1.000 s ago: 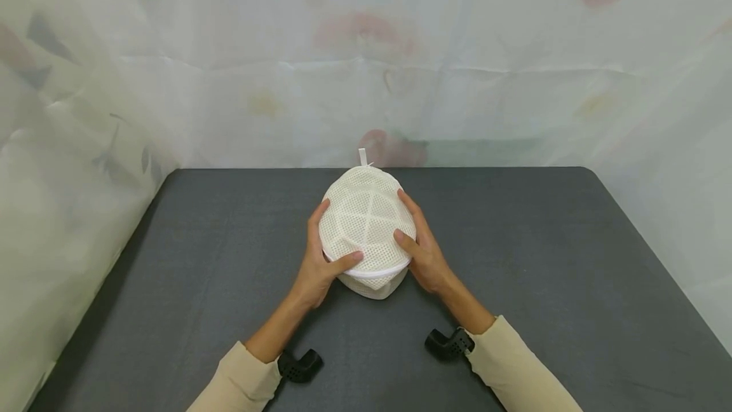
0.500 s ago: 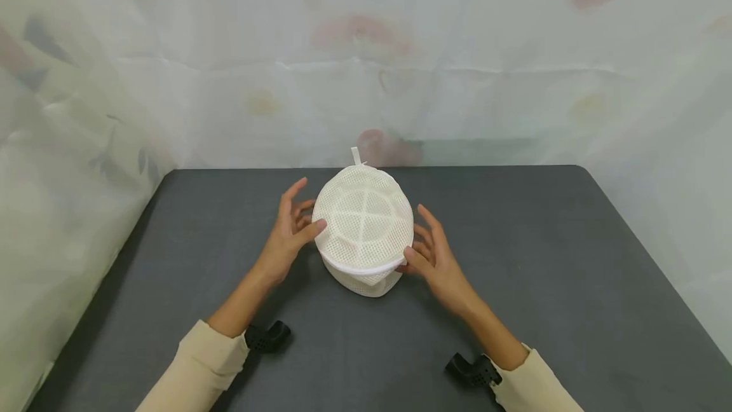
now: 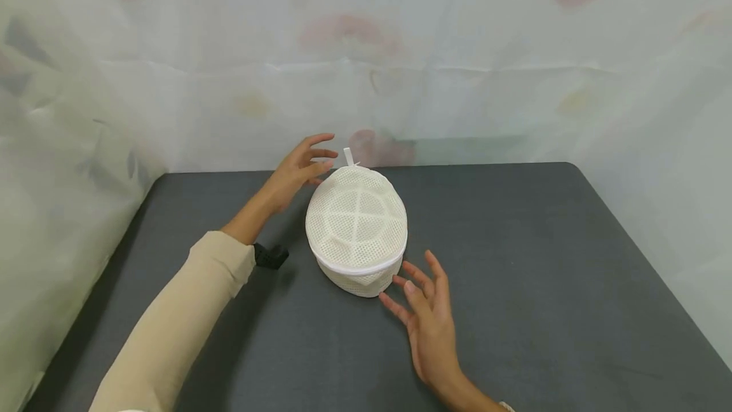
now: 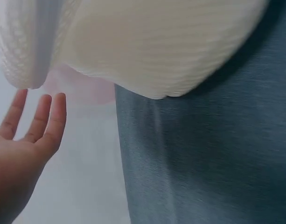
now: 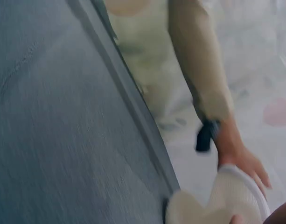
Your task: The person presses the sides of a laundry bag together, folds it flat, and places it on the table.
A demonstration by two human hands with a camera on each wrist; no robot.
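A round white mesh pouch [image 3: 357, 231] with a white zip band and a small tab at its far edge stands on the dark grey table [image 3: 543, 259]. My left hand [image 3: 302, 165] hovers at its far left side with fingers spread, close to the tab, holding nothing. My right hand [image 3: 426, 310] lies open just in front of the pouch's near right side, fingertips [image 3: 400, 285] a little short of it. In the left wrist view the pouch [image 4: 147, 46] fills the top and my left hand's fingers [image 4: 40, 121] are straight. The right wrist view is blurred and shows the pouch [image 5: 226, 200] at the bottom.
A pale sheet with faint flower prints [image 3: 400, 68] hangs behind the table and along its left side. The table's far edge runs right behind the pouch. Bare table surface lies to the right and front.
Both hands have let go of the pouch. The left hand moved up to its far left side; the right hand drew back toward me. The pouch stays put.
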